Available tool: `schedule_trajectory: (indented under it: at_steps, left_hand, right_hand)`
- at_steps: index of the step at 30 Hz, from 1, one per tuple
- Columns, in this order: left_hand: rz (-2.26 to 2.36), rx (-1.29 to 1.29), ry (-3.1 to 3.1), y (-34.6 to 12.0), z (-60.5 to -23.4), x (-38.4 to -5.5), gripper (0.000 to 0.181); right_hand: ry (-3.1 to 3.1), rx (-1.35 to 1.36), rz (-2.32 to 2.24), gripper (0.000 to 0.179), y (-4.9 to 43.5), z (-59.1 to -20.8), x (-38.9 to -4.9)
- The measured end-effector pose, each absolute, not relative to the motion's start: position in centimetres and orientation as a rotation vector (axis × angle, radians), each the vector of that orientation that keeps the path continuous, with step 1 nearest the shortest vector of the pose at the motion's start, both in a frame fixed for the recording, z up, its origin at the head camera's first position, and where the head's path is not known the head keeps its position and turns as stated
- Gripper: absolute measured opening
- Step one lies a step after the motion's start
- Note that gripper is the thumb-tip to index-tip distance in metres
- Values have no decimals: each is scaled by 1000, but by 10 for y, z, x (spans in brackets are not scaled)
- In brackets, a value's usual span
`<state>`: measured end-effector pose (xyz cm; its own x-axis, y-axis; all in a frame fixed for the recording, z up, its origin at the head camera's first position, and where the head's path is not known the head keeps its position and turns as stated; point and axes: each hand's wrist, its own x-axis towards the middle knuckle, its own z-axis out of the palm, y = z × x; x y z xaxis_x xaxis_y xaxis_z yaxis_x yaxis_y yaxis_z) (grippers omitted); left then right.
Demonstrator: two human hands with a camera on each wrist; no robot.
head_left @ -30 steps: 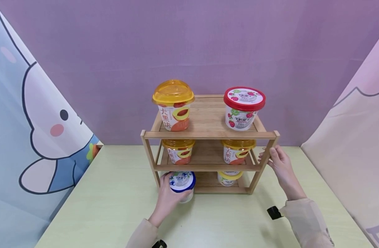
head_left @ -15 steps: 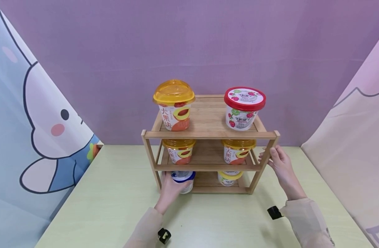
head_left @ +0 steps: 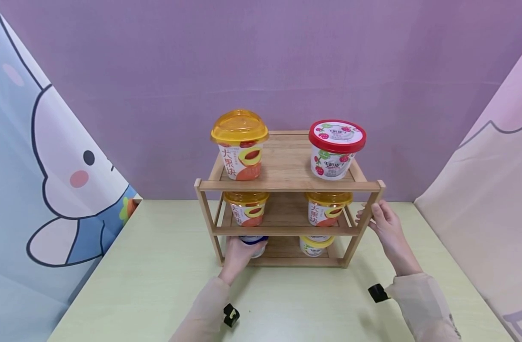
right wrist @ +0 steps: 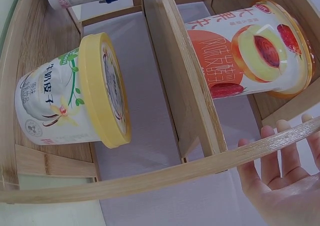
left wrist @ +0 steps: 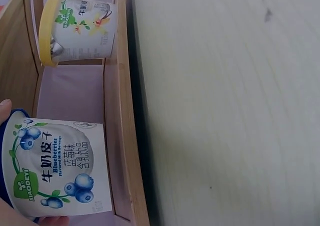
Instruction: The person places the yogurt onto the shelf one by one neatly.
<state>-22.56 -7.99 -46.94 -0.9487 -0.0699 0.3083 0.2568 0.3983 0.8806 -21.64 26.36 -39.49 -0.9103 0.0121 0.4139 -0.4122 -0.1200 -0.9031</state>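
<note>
On the left of the bottom tier of a three-tier wooden rack point(head_left: 286, 231), my left hand point(head_left: 237, 256) grips a white milk drink cup point(left wrist: 60, 166) with blueberry pictures and a blue lid. Fingers and the middle shelf hide most of that cup in the head view. It stands upright just behind the rack's front rail. At the rack's right side, my right hand point(head_left: 389, 232) holds the upright post point(head_left: 363, 225), thumb in front and fingers reaching behind it. A yellow-lidded cup point(right wrist: 65, 96) stands on the bottom tier's right side.
Two peach cups, one left point(head_left: 246, 209) and one right point(head_left: 327, 209), stand on the middle tier. Up top are a dome-lidded peach cup point(head_left: 240, 146) and a red-lidded cup point(head_left: 336, 149). Pale table point(head_left: 295, 304) lies in front; purple cloth point(head_left: 261, 61) hangs behind.
My left hand has moved the blue-lidded cup back and deeper into the bottom tier, from over the front rail to behind it. My right hand has stayed at the post.
</note>
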Motion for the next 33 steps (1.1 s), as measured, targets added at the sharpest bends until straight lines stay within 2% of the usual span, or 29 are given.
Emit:
schedule_trajectory:
  at_steps: [3, 7, 10, 15, 16, 19, 22, 23, 25, 29, 31, 33]
  left_hand:
    - [-1557, -159, -2353, -80, -472, -227, 91]
    - [-1552, -176, -2330, -81, -475, -229, 91]
    - [-1558, -204, -2310, -81, -478, -230, 91]
    - [-1560, -228, -2284, -83, -481, -231, 95]
    - [-1562, -233, -2277, -83, -481, -231, 96]
    - [-1585, -247, -2245, -83, -481, -231, 98]
    - [-1605, -262, -2219, -84, -482, -231, 96]
    - [-1612, -262, -2215, -84, -482, -232, 95]
    - [-1613, -258, -2219, -84, -482, -232, 93]
    - [-1591, -242, -2250, -85, -483, -233, 91]
    - [-1586, -243, -2256, -85, -484, -234, 90]
    - [-1586, -251, -2253, -85, -484, -234, 91]
  right_hand:
    - [-1791, 542, 2181, 30, 294, -441, -251]
    - [-1746, 594, 2230, 26, 323, -484, -283]
    - [-1821, 534, 2167, 27, 315, -468, -271]
    - [-1864, 451, 2122, 33, 275, -411, -228]
    - [-1846, 457, 2155, 34, 279, -420, -234]
    - [-1855, 472, 2131, 33, 270, -408, -225]
    - [-1857, 454, 2144, 30, 274, -412, -229]
    - [-1908, 397, 2098, 28, 265, -396, -218]
    - [-1824, 494, 2182, 26, 285, -429, -242]
    - [-1813, 519, 2215, 26, 301, -450, -258]
    - [-1839, 459, 2179, 26, 300, -448, -257]
    - [-1867, 421, 2133, 30, 314, -471, -274]
